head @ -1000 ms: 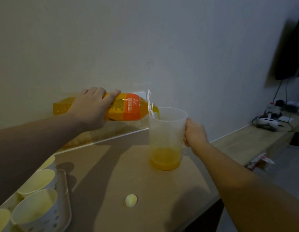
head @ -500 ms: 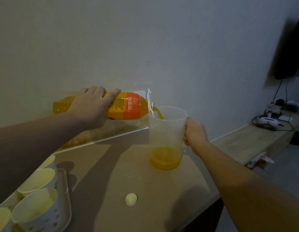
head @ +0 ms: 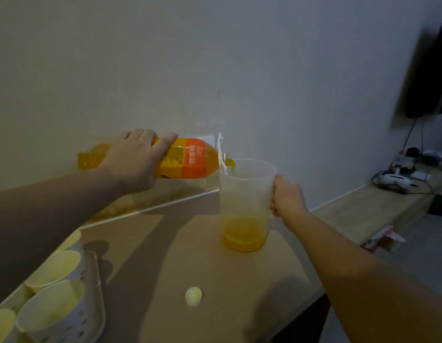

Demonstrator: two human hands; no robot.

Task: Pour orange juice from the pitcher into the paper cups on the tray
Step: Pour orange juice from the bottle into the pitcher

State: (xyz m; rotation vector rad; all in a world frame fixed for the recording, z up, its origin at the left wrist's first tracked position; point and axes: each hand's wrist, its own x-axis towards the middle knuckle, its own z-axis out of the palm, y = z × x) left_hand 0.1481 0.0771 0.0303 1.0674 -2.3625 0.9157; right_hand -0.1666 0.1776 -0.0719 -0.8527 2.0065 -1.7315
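The translucent plastic pitcher (head: 244,204) stood mid-table, its handle gripped by the right hand (head: 286,196); bare tabletop lay before it. The left hand (head: 133,162) clasped the tilted orange juice bottle (head: 183,158) at its rim. Nothing had visibly shifted since earlier.

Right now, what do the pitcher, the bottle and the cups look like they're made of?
Pitcher: looks like frosted translucent plastic; the juice shows hazily through its wall. Juice bottle: clear glossy plastic, probably, under a printed orange label. Paper cups: matte paper by the look, with thin rolled rims and a small printed pattern; any inner lining is impossible to tell.
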